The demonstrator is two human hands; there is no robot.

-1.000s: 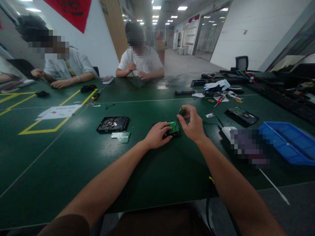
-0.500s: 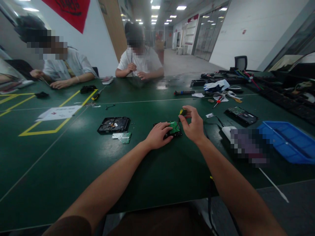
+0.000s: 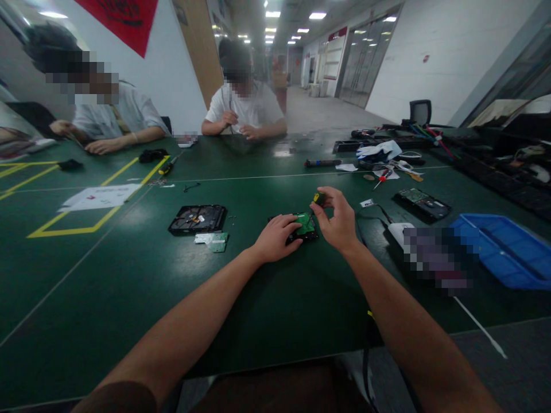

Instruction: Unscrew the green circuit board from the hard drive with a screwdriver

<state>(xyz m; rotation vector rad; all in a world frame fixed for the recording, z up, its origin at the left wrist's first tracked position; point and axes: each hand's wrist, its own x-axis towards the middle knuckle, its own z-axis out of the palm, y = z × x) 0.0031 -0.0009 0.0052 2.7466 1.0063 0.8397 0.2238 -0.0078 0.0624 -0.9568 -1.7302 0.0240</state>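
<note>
Head view first: where is the hard drive [image 3: 306,225]?

"On the worktop [image 3: 275,310], partly covered by the left hand [image 3: 278,236], green circuit board facing up."

And the fingers?

"Those of the left hand grasp the drive, lying across its top with the thumb at the near edge. Those of the right hand [image 3: 336,215] pinch the handle of a screwdriver [image 3: 318,198], its shaft slanting down toward the board. Whether the tip sits in a screw is too small to tell."

How would the drive handle?

"Dense and stiff, I'd judge, fairly heavy for its size; its smooth casing could slide or swivel under a twisting tool. I'd hold the black side edges and spare the board, which is likely the fragile part."

Anything close by?

"An opened drive casing [image 3: 197,219] lies to the left, with a loose circuit board [image 3: 217,242] just in front of it. Well off to the right is a blue tray [image 3: 510,249]."
</note>
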